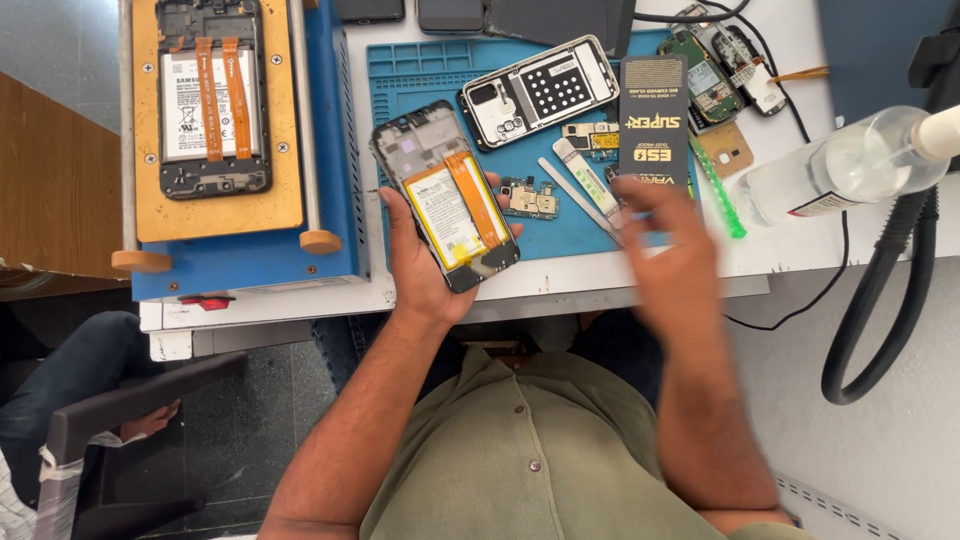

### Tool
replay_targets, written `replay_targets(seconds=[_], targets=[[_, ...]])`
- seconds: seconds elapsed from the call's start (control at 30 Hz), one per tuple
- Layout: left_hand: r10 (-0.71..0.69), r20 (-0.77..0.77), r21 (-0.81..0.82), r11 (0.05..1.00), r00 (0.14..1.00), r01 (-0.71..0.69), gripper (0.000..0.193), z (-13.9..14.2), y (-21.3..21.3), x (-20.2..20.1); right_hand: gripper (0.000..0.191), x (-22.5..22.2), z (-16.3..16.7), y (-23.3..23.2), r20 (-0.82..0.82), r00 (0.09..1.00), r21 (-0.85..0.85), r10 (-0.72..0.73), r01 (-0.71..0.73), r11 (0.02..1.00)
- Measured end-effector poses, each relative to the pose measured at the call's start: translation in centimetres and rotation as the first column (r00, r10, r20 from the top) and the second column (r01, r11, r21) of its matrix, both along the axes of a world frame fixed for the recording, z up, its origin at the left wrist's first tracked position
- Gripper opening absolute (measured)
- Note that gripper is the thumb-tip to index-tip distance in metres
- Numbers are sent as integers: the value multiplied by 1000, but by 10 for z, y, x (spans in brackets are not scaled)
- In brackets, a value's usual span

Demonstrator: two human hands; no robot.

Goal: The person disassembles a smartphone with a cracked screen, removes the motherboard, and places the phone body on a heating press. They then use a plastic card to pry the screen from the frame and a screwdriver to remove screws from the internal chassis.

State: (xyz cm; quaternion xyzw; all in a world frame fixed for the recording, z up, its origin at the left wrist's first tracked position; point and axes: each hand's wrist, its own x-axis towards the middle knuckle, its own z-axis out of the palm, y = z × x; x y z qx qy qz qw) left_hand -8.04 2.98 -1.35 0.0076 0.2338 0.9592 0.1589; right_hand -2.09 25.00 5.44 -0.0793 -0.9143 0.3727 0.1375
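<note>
Orange flex cables on opened phone [447, 196] look fragile; your left hand [425, 265] clamps its edges. Right hand [665, 255] blurred, grip unclear. Light, stiff; hold frame only.

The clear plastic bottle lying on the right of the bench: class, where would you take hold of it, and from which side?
Take the clear plastic bottle around the middle of its round body, coming from above. It lies on its side on the white bench, its white cap end pointing right past the edge, so the body is the widest bare part. The blurred right hand is nearest; the left hand holds an opened phone.
</note>
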Motion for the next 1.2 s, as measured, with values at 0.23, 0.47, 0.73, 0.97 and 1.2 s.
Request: replay_targets(seconds=[0.23, 0.47, 0.73, 0.97, 1.2], targets=[[-103, -41, 66, 992, 994, 105, 91, -7, 0, 3, 60, -46, -21, 63, -54, 991, 453, -123, 134, 881], [-148, -70, 28, 988, 987, 150, 93, -10, 3, 1, 43, -69, -30, 82, 4, 985, 208, -174, 169, 963], [-171, -76, -5, 985, 982, 171, 96, -9, 5, 1, 27, -124, -11, 110, -122, 984, -534, -133, 48, 844], [-151, -60, 74, 985, 987, 155, 96, -8, 5, -1, 29, -94, -6, 99, 170, 977, 301, -132, 76, 951], [-166, -37, 68, 984, 986, 168, 94, -9, 6, -1, 35, -78, -5, 89, 335, 921, 371, -199, 65, 926]])
